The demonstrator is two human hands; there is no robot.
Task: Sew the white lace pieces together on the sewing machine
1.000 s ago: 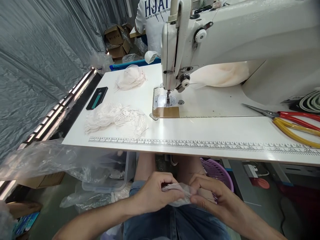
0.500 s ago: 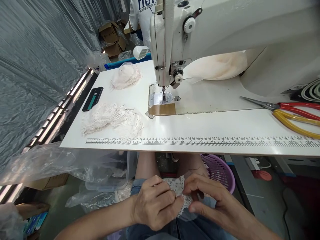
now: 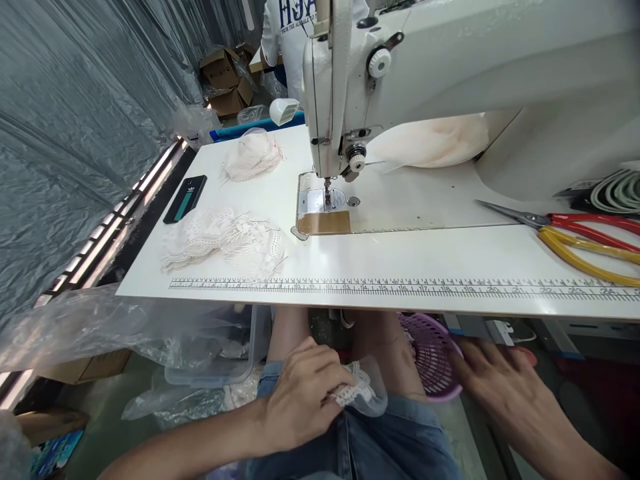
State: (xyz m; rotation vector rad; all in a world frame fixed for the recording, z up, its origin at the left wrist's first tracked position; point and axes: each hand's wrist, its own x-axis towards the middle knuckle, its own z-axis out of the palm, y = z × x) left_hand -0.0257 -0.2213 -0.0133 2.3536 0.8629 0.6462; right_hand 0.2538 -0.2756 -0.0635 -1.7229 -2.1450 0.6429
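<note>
My left hand [image 3: 313, 393] is closed on a piece of white lace trim [image 3: 353, 387] with sheer fabric, held above my lap. The sheer end hangs out on the right, past the fingers. Out to the right, my right hand [image 3: 505, 383] is beside the rim of a purple plastic basket [image 3: 433, 360]. Its fingers look stretched out and slightly blurred, and I see nothing in them. Whether the fingertips touch the basket, I cannot tell.
A sewing machine [image 3: 330, 113] stands on the white table [image 3: 400, 257]. Lace pieces [image 3: 225, 243], a pale fabric pile [image 3: 254, 155] and a black phone [image 3: 185, 199] lie left. Red-and-yellow scissors [image 3: 560, 230] lie right. A clear plastic bin [image 3: 260, 340] is below. Someone in a white shirt [image 3: 290, 47] is behind.
My right hand has let go of the lace and swung right to the basket. My left hand keeps hold of the lace, which now hangs from it alone.
</note>
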